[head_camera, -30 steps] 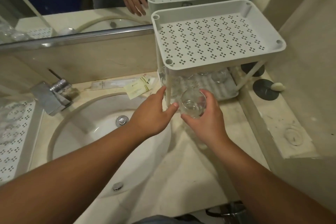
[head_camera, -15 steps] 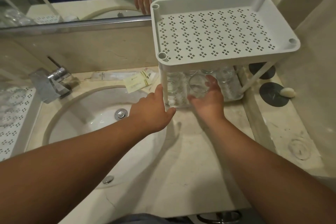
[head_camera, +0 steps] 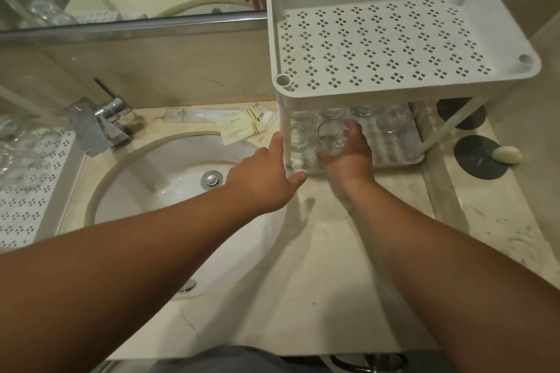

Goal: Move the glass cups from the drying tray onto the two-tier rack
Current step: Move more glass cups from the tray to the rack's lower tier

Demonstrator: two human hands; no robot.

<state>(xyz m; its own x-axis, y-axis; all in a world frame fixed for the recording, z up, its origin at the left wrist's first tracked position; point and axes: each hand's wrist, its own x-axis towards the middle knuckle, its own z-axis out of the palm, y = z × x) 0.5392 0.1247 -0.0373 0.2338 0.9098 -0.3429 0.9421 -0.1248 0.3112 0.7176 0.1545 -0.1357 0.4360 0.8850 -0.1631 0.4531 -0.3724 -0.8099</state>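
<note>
The white two-tier rack [head_camera: 403,39] stands at the right of the counter, its perforated top tier bare. Under it, several clear glass cups [head_camera: 391,121] stand on the lower tier. My right hand [head_camera: 348,151] reaches in at the lower tier's front edge and grips a clear glass cup [head_camera: 331,138] from the side. My left hand [head_camera: 266,179] is at the rack's front-left leg, thumb against the post, fingers spread loosely. The drying tray [head_camera: 33,191] lies at the far left, with blurred glass cups [head_camera: 15,142] on it.
A round sink [head_camera: 169,191] with a chrome tap [head_camera: 103,121] fills the middle of the marble counter. Paper sachets [head_camera: 242,127] lie behind the sink. Two dark round coasters [head_camera: 478,157] and a small soap [head_camera: 506,154] sit to the right of the rack. A mirror runs along the back.
My right hand has carried the cup from in front of the rack in under the top tier to the lower tier. My left hand has moved up to the rack's front leg.
</note>
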